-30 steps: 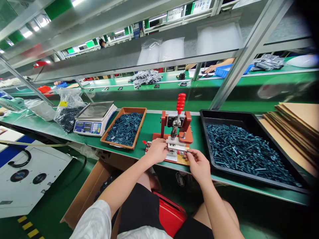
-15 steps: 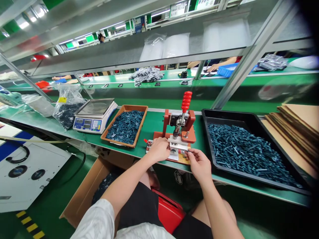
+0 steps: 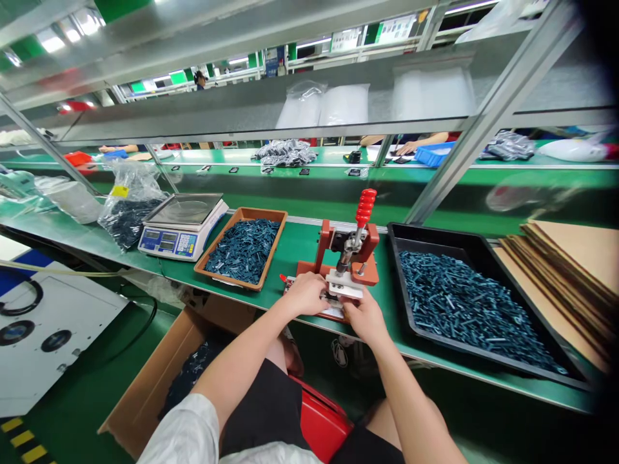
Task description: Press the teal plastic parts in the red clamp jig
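Observation:
A small red hand press [image 3: 349, 252] with a red-gripped lever [image 3: 365, 206] stands on the green bench. My left hand [image 3: 305, 294] rests closed at the left of the press's white fixture block [image 3: 344, 284]. My right hand [image 3: 366, 317] is curled against the front of that block; what its fingers pinch is hidden. A brown tray [image 3: 243, 248] of small dark teal parts lies to the left. A large black tray [image 3: 476, 303] of the same parts lies to the right.
A digital scale [image 3: 182, 224] and a plastic bag of dark parts [image 3: 129, 216] sit at the left. Stacked cardboard sheets [image 3: 568, 258] lie at the far right. An open cardboard box [image 3: 159, 380] stands on the floor below. Another person's hand [image 3: 411, 142] works at the far bench.
My right hand moved left and in, from beside the press to the front of the fixture block. The left hand stayed put. The view shifted slightly.

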Tool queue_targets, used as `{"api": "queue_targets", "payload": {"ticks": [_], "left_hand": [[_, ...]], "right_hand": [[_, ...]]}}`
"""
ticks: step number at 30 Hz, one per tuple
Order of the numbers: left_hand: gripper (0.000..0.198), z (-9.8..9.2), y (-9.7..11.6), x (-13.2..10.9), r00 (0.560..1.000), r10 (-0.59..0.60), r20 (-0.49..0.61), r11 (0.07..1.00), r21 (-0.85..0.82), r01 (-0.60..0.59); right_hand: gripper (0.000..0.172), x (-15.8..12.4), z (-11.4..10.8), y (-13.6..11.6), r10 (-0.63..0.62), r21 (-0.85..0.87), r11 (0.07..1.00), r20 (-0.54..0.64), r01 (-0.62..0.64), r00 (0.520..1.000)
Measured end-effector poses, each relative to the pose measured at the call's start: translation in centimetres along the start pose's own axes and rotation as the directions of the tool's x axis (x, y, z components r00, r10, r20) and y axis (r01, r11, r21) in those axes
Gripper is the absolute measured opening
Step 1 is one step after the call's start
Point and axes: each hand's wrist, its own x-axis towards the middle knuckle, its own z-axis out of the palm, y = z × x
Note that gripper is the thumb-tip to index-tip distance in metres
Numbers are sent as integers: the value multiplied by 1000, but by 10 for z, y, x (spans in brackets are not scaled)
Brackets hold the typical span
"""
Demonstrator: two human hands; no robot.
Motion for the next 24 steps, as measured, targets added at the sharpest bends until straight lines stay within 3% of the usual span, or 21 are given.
{"api": "queue_targets", "payload": {"ticks": [6,11,16,24], "left_hand": [[27,2,2,-2,999,11,-32,1000,-16,-11],[25,1,3,-3,999,10,-42,1000,-22,-10],[20,5,1,-4,997,19,-74,999,-39,-22],[15,13,-3,-11,983,100,-152,994,-22,-105]], "right_hand": [[41,-2,10,3,10,0,1000,-9,-10,1000],[38,0,6,6,-62,-23,998,33,63,997],[37,3,2,10,-57,-70,996,61,61,997],[33,-4,7,1,-192,-137,971,26,194,981]]}}
